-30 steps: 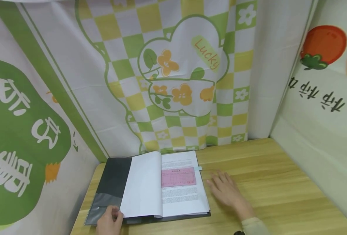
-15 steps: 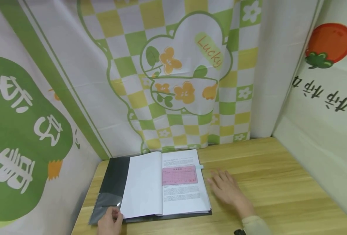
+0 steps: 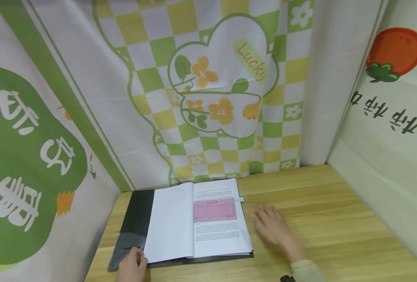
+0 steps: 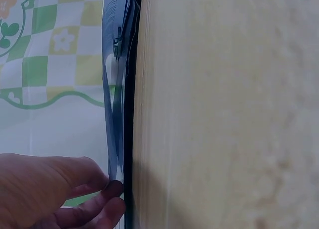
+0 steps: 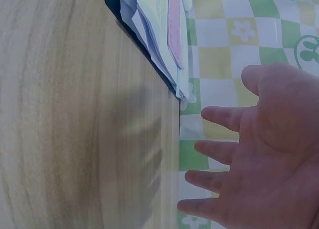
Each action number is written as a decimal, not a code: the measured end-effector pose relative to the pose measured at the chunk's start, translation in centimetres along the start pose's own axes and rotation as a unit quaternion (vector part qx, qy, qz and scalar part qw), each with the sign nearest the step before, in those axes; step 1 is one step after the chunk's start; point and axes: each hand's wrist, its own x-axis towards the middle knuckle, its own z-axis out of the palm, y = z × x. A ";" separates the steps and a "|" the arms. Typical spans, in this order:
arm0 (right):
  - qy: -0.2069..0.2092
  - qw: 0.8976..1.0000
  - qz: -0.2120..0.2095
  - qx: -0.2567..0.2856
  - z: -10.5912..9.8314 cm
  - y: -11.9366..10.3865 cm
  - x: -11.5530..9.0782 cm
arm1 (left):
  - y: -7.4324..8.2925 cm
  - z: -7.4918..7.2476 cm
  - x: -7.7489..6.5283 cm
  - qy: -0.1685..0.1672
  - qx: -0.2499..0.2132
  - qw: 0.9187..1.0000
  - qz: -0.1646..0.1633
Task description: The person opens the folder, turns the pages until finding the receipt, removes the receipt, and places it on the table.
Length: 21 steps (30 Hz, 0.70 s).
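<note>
Head view: folder (image 3: 136, 211) lies between hands (image 3: 132, 267) (image 3: 274, 230), touching the left.

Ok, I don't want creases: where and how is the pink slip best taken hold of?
Probably pinch the pink slip by its right edge, coming from the right: it lies flat on the printed page, its left edge reaching the white left-hand page.

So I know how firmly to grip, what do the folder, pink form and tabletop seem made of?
Folder: probably plastic, smooth black, with a shiny see-through pocket. Pink form: likely paper, matte and printed; one sheet or several, I can't tell. Tabletop: wood or wood-look laminate, streaky grain, low sheen.
</note>
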 end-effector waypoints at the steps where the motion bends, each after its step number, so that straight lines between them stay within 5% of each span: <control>1: 0.001 1.000 -0.001 0.004 0.0 0.0 0.0 | 0.1 0.0 0.0 -0.007 0.003 1.000 0.000; 21: 0.042 0.999 -0.001 0.026 0.5 1.1 -0.6 | 2.3 -1.0 0.8 -0.057 0.044 0.997 0.017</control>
